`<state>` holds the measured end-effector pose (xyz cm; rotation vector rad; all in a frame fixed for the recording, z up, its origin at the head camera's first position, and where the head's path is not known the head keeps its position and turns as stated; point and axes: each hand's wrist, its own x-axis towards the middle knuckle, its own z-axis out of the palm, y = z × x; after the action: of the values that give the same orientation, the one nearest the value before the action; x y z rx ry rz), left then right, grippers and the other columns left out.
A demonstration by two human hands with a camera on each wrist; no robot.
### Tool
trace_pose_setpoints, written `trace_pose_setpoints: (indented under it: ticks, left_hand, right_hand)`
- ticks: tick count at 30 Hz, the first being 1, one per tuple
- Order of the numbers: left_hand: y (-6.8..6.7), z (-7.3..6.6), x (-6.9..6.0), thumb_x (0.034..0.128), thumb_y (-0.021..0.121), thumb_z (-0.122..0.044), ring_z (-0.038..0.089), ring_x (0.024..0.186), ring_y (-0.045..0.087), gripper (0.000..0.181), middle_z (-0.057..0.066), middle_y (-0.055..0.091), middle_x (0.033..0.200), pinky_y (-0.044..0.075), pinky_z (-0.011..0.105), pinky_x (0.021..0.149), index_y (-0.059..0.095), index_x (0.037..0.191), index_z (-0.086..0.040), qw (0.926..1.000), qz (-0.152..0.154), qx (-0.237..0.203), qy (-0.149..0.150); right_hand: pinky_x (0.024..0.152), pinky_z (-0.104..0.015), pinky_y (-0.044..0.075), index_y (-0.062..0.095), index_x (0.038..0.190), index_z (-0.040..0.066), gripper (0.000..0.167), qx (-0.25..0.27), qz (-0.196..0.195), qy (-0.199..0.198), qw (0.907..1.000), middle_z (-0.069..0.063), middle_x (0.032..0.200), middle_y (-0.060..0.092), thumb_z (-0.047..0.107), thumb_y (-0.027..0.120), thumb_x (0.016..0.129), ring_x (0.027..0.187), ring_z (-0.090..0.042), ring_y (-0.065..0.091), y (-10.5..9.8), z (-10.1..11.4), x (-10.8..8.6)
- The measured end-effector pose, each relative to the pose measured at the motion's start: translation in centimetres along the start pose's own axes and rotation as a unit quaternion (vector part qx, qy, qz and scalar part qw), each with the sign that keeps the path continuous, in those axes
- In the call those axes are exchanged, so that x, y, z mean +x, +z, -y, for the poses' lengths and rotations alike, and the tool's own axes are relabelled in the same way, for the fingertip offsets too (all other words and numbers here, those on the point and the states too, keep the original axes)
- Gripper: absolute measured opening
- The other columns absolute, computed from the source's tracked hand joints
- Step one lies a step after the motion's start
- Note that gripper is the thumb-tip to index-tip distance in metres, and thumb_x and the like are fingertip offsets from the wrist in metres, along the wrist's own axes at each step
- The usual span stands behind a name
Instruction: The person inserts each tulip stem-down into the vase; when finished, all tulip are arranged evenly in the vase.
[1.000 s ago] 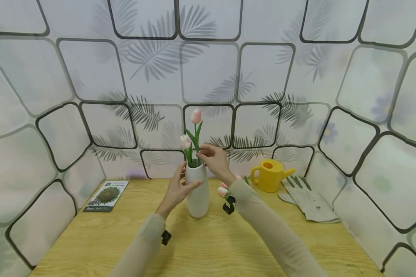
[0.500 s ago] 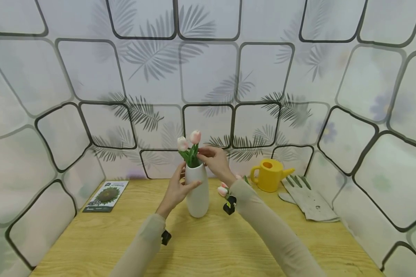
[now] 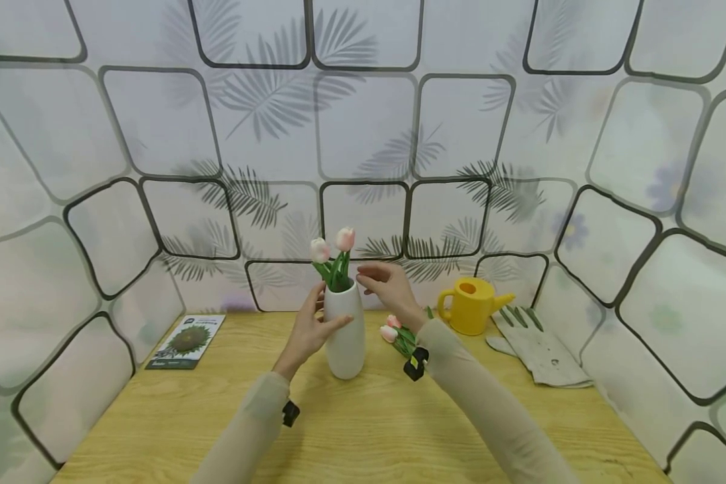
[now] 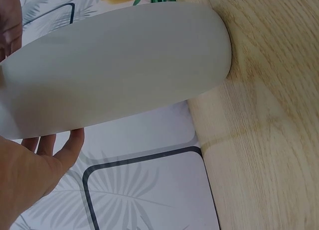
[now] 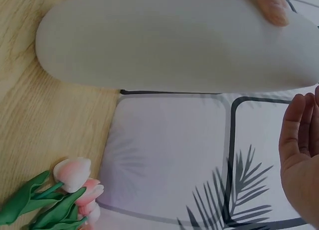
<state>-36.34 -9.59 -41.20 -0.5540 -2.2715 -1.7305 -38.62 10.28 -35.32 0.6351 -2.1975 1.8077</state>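
Observation:
A tall white vase [image 3: 345,336] stands upright on the wooden table. Two tulips rise from its mouth, a white one [image 3: 320,251] on the left and a pink one [image 3: 345,239] on the right. My left hand [image 3: 307,329] holds the vase from its left side, thumb across the front and fingers behind. Just right of the vase's rim, my right hand [image 3: 392,290] hovers with loosely bent fingers and nothing in them. Below that hand, several pink-and-white tulips [image 5: 73,174] lie on the table, partly hidden by the right forearm in the head view.
A yellow watering can [image 3: 472,310] stands at the back right. Beside it lie pale gardening gloves [image 3: 547,356] with green fingertips. On the left is a seed packet [image 3: 187,341] with a sunflower picture. Patterned walls [image 3: 363,128] enclose the back and sides of the table [image 3: 363,430].
The pink tulip has sunk deeper into the vase, down near the white one's height. My right hand has let go of it and drawn away to the right. The left hand stays put.

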Motion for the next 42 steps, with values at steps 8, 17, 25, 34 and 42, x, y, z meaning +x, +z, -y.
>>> trace_pose_setpoints:
  ticks: [8,17,25,34,42]
  left_hand:
    - [0.0,-0.2,-0.1,0.0817,0.082,-0.030,0.034,0.127,0.049,0.084,0.012,0.049,0.138,0.046,0.056,0.100,0.033,0.150,-0.030,1.0000,-0.001,0.003,-0.001]
    - [0.1,-0.4,-0.1,0.0818,0.082,-0.027,0.034,0.127,0.049,0.083,0.013,0.050,0.138,0.047,0.056,0.100,0.034,0.150,-0.029,1.0000,-0.005,0.000,0.003]
    - [0.1,-0.3,-0.3,0.0817,0.082,-0.028,0.034,0.127,0.050,0.085,0.013,0.049,0.138,0.047,0.055,0.100,0.033,0.151,-0.029,1.0000,-0.006,0.006,0.000]
    - [0.1,-0.2,0.0,0.0813,0.082,-0.030,0.034,0.126,0.050,0.086,0.013,0.049,0.137,0.047,0.056,0.099,0.033,0.151,-0.030,1.0000,-0.004,-0.002,-0.001]
    - [0.1,-0.1,0.1,0.0814,0.082,-0.030,0.033,0.126,0.050,0.087,0.012,0.049,0.138,0.048,0.055,0.099,0.031,0.152,-0.029,1.0000,-0.004,0.007,0.000]
  right_hand:
    - [0.076,-0.032,0.060,0.068,0.117,-0.001,0.029,0.001,0.009,0.011,0.9999,-0.019,0.113,0.070,0.012,0.070,0.091,0.094,-0.025,0.069,-1.3,-1.5,-0.9]
    - [0.083,-0.037,0.058,0.067,0.119,0.000,0.031,0.001,0.039,0.043,0.9983,-0.021,0.117,0.069,0.015,0.070,0.092,0.092,-0.017,0.067,-3.2,-3.0,-2.6]
    - [0.085,-0.044,0.057,0.065,0.121,-0.005,0.033,0.006,0.080,0.070,0.9943,-0.014,0.108,0.071,0.013,0.068,0.093,0.092,-0.023,0.069,-5.3,-5.6,-4.6]
    - [0.090,-0.034,0.056,0.064,0.123,-0.004,0.033,-0.024,0.128,0.066,0.9893,-0.023,0.121,0.066,0.009,0.068,0.092,0.108,-0.029,0.066,-7.6,-8.1,-5.7]
    - [0.090,-0.032,0.055,0.063,0.124,-0.006,0.035,-0.080,0.148,0.095,0.9812,-0.028,0.126,0.061,0.010,0.067,0.093,0.115,-0.031,0.062,-8.7,-9.5,-6.8]
